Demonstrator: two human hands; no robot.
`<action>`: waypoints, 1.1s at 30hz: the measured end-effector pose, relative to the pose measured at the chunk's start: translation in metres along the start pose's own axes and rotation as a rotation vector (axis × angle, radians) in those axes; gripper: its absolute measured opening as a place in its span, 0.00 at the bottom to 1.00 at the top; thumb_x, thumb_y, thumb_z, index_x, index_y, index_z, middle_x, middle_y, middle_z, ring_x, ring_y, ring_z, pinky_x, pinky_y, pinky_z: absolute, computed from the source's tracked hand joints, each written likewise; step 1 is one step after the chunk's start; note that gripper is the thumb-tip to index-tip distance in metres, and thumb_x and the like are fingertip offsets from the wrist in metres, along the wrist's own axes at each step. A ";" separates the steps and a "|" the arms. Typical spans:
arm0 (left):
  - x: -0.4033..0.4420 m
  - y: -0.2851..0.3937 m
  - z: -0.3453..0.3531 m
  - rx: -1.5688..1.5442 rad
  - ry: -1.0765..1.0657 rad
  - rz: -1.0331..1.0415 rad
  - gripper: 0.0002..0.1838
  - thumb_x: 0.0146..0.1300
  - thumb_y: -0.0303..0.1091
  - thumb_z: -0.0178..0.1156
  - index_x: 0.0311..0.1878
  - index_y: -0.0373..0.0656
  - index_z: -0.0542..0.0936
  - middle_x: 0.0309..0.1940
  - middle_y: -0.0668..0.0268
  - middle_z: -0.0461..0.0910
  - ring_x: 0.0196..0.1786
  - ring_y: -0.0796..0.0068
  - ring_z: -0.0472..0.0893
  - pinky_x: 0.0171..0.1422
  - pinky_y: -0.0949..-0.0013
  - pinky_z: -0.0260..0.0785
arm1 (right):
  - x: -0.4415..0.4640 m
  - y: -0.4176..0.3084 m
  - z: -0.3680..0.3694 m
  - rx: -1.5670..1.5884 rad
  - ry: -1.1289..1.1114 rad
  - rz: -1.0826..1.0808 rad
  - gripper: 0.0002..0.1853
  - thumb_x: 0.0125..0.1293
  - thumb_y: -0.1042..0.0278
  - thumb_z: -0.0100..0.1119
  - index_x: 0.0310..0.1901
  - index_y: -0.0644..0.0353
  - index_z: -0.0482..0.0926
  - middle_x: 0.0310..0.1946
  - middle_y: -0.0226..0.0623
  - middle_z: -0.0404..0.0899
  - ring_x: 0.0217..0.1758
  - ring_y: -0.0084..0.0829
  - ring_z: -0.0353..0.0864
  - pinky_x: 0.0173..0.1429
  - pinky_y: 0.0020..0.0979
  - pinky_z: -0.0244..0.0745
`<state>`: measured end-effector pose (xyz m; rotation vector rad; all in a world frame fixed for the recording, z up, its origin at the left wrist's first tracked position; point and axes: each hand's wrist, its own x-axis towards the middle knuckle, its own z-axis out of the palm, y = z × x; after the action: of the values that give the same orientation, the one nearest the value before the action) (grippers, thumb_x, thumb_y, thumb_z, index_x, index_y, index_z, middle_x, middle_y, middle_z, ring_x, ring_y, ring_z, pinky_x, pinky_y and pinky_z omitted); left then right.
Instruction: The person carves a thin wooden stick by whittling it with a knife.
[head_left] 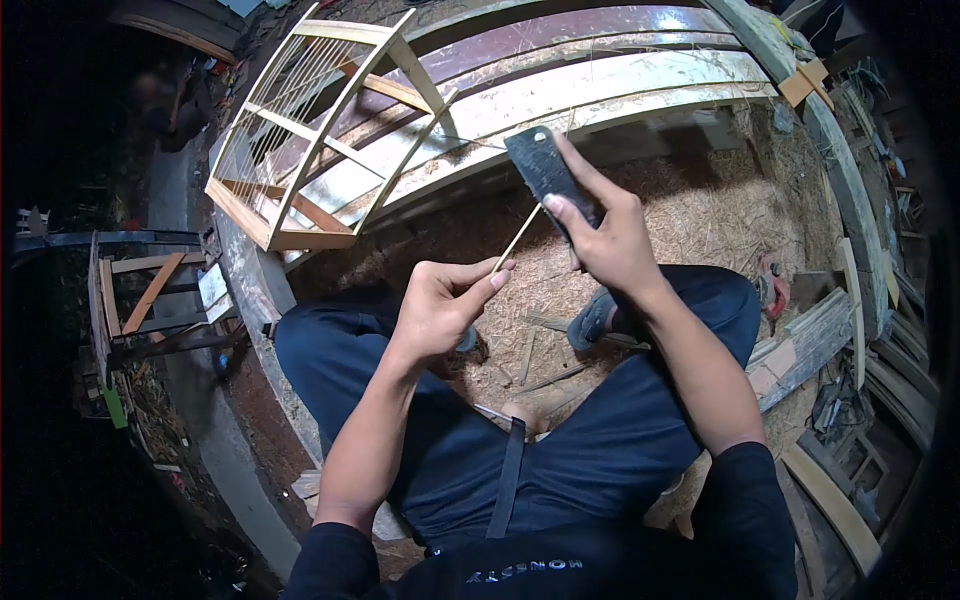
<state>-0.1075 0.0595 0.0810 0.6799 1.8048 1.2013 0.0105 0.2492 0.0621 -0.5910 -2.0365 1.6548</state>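
My left hand [440, 308] pinches a thin wooden strip [520, 238] between thumb and fingers. The strip slants up and to the right, its upper part passing behind the tool in my other hand. My right hand [615, 235] is closed on a dark, flat, rectangular cleaver [548, 172] with a hole near its top corner. Thumb and fingers press on the cleaver's face and side, where it meets the strip. Both hands are held above my spread legs, apart from each other.
A curved wooden frame with thin slats [325, 140] stands on a pale wooden bench [610, 82] ahead. Shavings [700, 215] cover the ground between my legs. A red tool [772, 290] and stacked boards [812, 340] lie to the right. Another wooden frame [150, 290] stands at left.
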 end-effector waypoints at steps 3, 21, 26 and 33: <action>0.001 -0.008 -0.001 -0.037 -0.003 0.021 0.14 0.71 0.31 0.65 0.55 0.34 0.86 0.21 0.83 0.71 0.23 0.93 0.61 0.24 0.78 0.50 | -0.010 0.003 0.008 -0.107 -0.087 -0.204 0.34 0.67 0.77 0.61 0.75 0.47 0.67 0.60 0.53 0.81 0.56 0.35 0.86 0.58 0.32 0.80; 0.003 -0.011 -0.001 -0.045 0.018 0.066 0.13 0.72 0.31 0.65 0.54 0.35 0.86 0.22 0.84 0.70 0.24 0.94 0.61 0.25 0.79 0.49 | -0.013 -0.008 0.012 -0.004 -0.146 -0.107 0.33 0.66 0.77 0.61 0.74 0.52 0.69 0.59 0.56 0.81 0.59 0.41 0.85 0.63 0.34 0.78; -0.001 -0.001 0.001 -0.010 -0.002 0.025 0.13 0.72 0.32 0.64 0.54 0.34 0.86 0.21 0.83 0.70 0.24 0.94 0.61 0.24 0.78 0.49 | -0.005 0.005 0.007 -0.034 -0.015 -0.070 0.35 0.65 0.78 0.62 0.74 0.51 0.69 0.59 0.55 0.81 0.59 0.44 0.85 0.64 0.35 0.77; 0.000 -0.004 -0.001 0.002 0.015 0.005 0.13 0.72 0.32 0.65 0.54 0.34 0.86 0.22 0.84 0.72 0.24 0.94 0.62 0.25 0.79 0.51 | -0.001 -0.005 0.003 -0.015 -0.018 -0.027 0.34 0.66 0.78 0.61 0.74 0.50 0.68 0.60 0.54 0.80 0.60 0.41 0.84 0.66 0.35 0.76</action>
<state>-0.1087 0.0573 0.0777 0.6783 1.8176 1.2107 0.0089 0.2453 0.0659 -0.5532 -2.0623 1.6362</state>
